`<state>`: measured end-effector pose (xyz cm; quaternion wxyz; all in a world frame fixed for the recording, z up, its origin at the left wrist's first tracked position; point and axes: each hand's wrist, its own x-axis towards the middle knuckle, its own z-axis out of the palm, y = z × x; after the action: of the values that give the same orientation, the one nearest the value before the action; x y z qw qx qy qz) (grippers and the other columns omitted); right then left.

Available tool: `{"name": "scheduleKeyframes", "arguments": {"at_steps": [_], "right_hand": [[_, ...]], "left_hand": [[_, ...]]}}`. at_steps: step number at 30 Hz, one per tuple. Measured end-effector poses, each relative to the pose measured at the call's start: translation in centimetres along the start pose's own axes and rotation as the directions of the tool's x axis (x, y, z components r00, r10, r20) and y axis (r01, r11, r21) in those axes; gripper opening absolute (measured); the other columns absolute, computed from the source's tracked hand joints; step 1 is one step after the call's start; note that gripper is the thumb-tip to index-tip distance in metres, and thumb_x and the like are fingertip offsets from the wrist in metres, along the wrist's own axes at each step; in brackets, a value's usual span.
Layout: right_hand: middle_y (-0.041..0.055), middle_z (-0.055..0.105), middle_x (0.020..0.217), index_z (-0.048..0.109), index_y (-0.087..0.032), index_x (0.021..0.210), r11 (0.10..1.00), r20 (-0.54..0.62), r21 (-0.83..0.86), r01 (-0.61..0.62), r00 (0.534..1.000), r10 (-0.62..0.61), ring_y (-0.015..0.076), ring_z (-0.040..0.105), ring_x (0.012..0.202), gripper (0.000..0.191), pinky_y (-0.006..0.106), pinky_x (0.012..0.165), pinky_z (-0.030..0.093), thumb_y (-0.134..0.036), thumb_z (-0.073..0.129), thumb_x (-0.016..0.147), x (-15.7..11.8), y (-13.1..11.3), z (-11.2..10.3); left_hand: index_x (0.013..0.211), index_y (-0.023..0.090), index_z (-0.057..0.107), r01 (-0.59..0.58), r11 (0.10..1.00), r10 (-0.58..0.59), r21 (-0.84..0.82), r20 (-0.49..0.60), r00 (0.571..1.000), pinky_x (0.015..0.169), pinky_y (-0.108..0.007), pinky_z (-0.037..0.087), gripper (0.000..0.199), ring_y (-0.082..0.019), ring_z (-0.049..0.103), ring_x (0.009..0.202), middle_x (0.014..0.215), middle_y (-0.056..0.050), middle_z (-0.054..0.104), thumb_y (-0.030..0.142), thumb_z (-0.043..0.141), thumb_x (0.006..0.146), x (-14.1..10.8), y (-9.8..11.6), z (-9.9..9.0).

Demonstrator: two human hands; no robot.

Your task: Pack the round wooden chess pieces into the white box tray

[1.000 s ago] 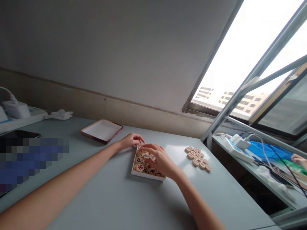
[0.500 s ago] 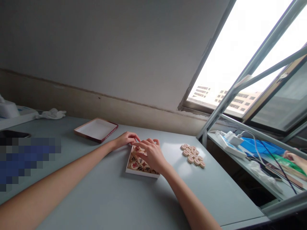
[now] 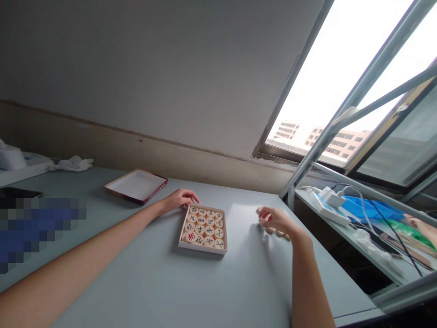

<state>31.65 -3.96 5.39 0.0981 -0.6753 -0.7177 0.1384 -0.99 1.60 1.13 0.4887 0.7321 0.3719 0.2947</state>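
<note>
your right hand (image 3: 275, 219) is over the loose group of round, pale wooden game pieces (image 3: 269, 231) right of centre, fingers curled; whether its grip is closed on the pale disc (image 3: 258, 210) at the fingertips, you can't tell from this view. your left hand (image 3: 177, 200) has a loosely open grip at the upper left corner of the shallow, square, white-walled box (image 3: 202, 248), near the centre of the frame, where more round wooden discs (image 3: 201, 220) lie in rows of four. brushing the loose group with fingers or wrist could scatter it over the smooth grey counter (image 3: 170, 282). a knock from your left hand could skew the box, and the red-marked disc (image 3: 190, 237) at its lower left, which seems to sit higher than its neighbours, could slip out. other faces there carry black chinese characters, too small to read surely. left of centre, the shallow, red-edged lid (image 3: 136, 184) has pale, illegible marks on its side.
</note>
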Motion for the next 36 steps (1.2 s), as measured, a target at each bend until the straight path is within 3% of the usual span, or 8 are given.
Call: {"name": "scheduleKeyframes", "arguments": {"at_steps": [6,14,17,19,21,24,27,36], "right_hand": [[0.005,0.058,0.077,0.059,-0.017,0.07,0.985,-0.11,-0.171,0.015,0.993,-0.034,0.0161,0.055,0.072,0.016,0.027,0.068,0.042,-0.007,0.052,0.06,0.4,-0.2,0.6],[0.0046,0.059,0.07,0.061,-0.017,0.072,0.958,-0.083,-0.286,-0.02,0.997,-0.004,0.0161,0.055,0.065,0.017,0.026,0.06,0.039,-0.008,0.049,0.064,0.2,-0.6,0.5],[0.0031,0.059,0.07,0.061,-0.018,0.078,0.973,-0.085,-0.229,-0.01,0.996,-0.01,0.0165,0.056,0.067,0.018,0.026,0.061,0.04,-0.009,0.053,0.065,0.4,-1.4,0.5],[0.0017,0.059,0.073,0.059,-0.02,0.088,0.989,-0.05,-0.078,0.124,0.991,-0.128,0.0154,0.056,0.07,0.021,0.026,0.063,0.042,-0.014,0.055,0.068,0.5,-3.2,0.9],[0.0014,0.06,0.082,0.057,-0.022,0.096,0.931,-0.007,0.116,0.345,0.938,-0.347,0.0141,0.056,0.074,0.023,0.025,0.065,0.044,-0.02,0.054,0.073,0.2,-6.1,1.8],[0.0013,0.057,0.103,0.056,-0.025,0.102,0.727,0.036,0.3,0.618,0.754,-0.656,0.0137,0.053,0.09,0.03,0.026,0.078,0.043,-0.022,0.059,0.072,-0.8,-10.9,4.1],[0.0004,0.056,0.101,0.059,-0.026,0.1,0.616,0.056,0.319,0.721,0.634,-0.771,0.013,0.051,0.094,0.027,0.024,0.084,0.04,-0.021,0.06,0.073,-1.7,-13.9,6.4],[0.0011,0.06,0.091,0.061,-0.021,0.088,0.644,-0.083,0.342,0.685,0.704,-0.705,0.0115,0.055,0.082,0.014,0.022,0.075,0.042,-0.028,0.058,0.076,-0.9,-12.7,6.0]], "left_hand": [[0.079,0.01,0.06,-0.012,1.0,0.012,0.014,-0.003,1.0,0.058,-0.022,0.032,0.026,-0.013,0.044,0.064,0.063,0.0,0.053,0.022,0.044,0.062,0.0,0.0,0.0],[0.078,0.009,0.059,0.002,1.0,-0.002,0.025,-0.019,1.0,0.058,-0.022,0.032,0.026,-0.013,0.042,0.063,0.062,0.0,0.052,0.023,0.044,0.062,-0.3,0.6,0.2],[0.078,0.009,0.059,-0.004,0.999,0.006,0.045,-0.025,1.0,0.057,-0.022,0.032,0.026,-0.013,0.043,0.063,0.064,-0.001,0.052,0.023,0.043,0.062,-0.3,0.5,0.1],[0.078,0.01,0.059,-0.004,0.998,0.005,0.063,-0.023,1.0,0.057,-0.022,0.032,0.026,-0.014,0.044,0.064,0.064,-0.001,0.053,0.023,0.043,0.062,-0.3,0.4,0.1],[0.079,0.01,0.06,-0.01,0.997,0.012,0.075,-0.023,1.0,0.057,-0.022,0.033,0.027,-0.014,0.045,0.064,0.064,-0.001,0.053,0.022,0.042,0.063,-0.2,0.3,0.0],[0.078,0.011,0.06,-0.03,0.996,0.032,0.083,-0.023,0.999,0.057,-0.022,0.034,0.026,-0.014,0.045,0.063,0.063,0.0,0.054,0.023,0.042,0.062,0.0,0.0,-0.1],[0.078,0.012,0.061,-0.041,0.995,0.043,0.095,-0.012,0.999,0.057,-0.021,0.034,0.027,-0.014,0.046,0.062,0.063,0.0,0.054,0.024,0.043,0.062,0.1,-0.3,-0.1],[0.079,0.012,0.061,-0.074,0.988,0.077,0.138,-0.012,0.997,0.059,-0.022,0.031,0.026,-0.014,0.043,0.065,0.063,0.0,0.051,0.021,0.042,0.065,0.0,-0.5,-0.3]]}}
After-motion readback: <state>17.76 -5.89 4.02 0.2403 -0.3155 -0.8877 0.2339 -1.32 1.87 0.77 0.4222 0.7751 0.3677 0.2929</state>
